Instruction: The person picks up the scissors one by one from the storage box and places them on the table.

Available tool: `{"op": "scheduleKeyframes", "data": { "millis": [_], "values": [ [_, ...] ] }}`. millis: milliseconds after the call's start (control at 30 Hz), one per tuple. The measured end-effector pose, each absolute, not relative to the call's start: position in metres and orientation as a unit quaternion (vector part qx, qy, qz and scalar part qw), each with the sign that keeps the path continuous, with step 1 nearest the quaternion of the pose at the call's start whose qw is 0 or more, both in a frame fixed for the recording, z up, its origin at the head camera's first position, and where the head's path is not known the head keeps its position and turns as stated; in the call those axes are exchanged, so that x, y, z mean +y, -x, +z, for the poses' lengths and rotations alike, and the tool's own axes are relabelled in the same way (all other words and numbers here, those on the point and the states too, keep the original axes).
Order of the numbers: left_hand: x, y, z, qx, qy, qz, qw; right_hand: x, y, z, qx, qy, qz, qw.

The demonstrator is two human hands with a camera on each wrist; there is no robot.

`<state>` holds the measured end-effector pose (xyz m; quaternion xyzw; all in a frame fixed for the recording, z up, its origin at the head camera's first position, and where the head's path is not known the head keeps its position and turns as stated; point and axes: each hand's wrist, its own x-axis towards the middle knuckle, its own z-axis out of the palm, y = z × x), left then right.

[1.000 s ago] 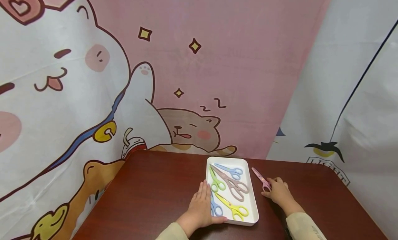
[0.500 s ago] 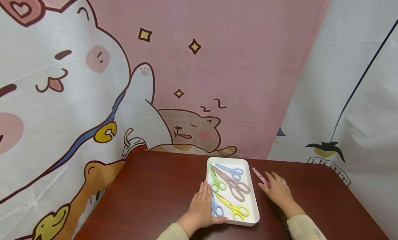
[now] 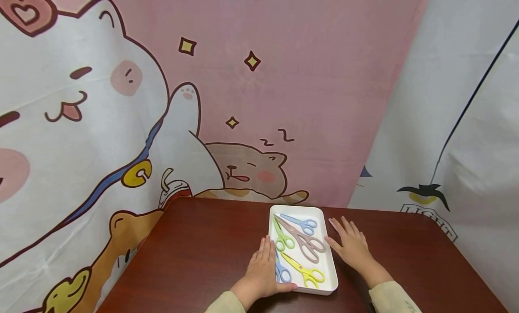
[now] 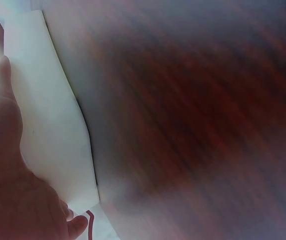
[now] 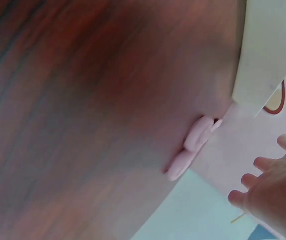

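Smooth white rectangular tray [image 3: 329, 270], lower centre of frame, steadied by flat left hand [image 3: 261, 270]. Right hand [image 3: 351, 247] spread, fingers straight, over pink plastic scissors [image 5: 190, 148]. Glossy dark wooden table [image 3: 202, 254]; cartoon-cat cloth backdrop [image 3: 101, 106] behind.

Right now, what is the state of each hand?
Left hand: open, resting on the tray edge.
Right hand: open, fingers spread, holding nothing.

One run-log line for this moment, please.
left hand: rests on tray edge | right hand: open, over pink scissors beside tray
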<state>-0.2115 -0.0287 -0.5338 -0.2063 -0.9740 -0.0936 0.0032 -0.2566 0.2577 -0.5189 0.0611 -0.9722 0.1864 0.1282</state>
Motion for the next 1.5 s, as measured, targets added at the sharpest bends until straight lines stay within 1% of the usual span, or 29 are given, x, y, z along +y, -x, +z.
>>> {"op": "scheduleKeyframes", "data": {
  "millis": [200,333,600,800,1000,1133,1500],
  "values": [
    [-0.029,0.213,-0.539,-0.975,0.203,-0.087,0.011,0.242,0.256,-0.518,-0.969,-0.101,0.178,0.138],
    [-0.029,0.212,-0.537,-0.974,0.207,-0.090,0.018,0.232,0.256,-0.518,-0.972,-0.112,0.161,0.131],
    [-0.028,0.207,-0.523,-0.974,0.207,-0.087,0.001,0.211,0.250,-0.513,-0.967,-0.146,0.165,0.126],
    [-0.028,0.205,-0.519,-0.975,0.207,-0.078,0.001,0.201,0.249,-0.513,-0.966,-0.160,0.173,0.109],
    [-0.029,0.209,-0.530,-0.975,0.207,-0.077,0.012,0.193,0.253,-0.513,-0.967,-0.172,0.159,0.099],
    [-0.029,0.209,-0.531,-0.975,0.207,-0.078,0.017,0.188,0.255,-0.512,-0.968,-0.174,0.161,0.081],
    [-0.028,0.206,-0.521,-0.974,0.212,-0.077,0.002,0.179,0.258,-0.520,-0.970,-0.165,0.174,0.041]
  ]
}}
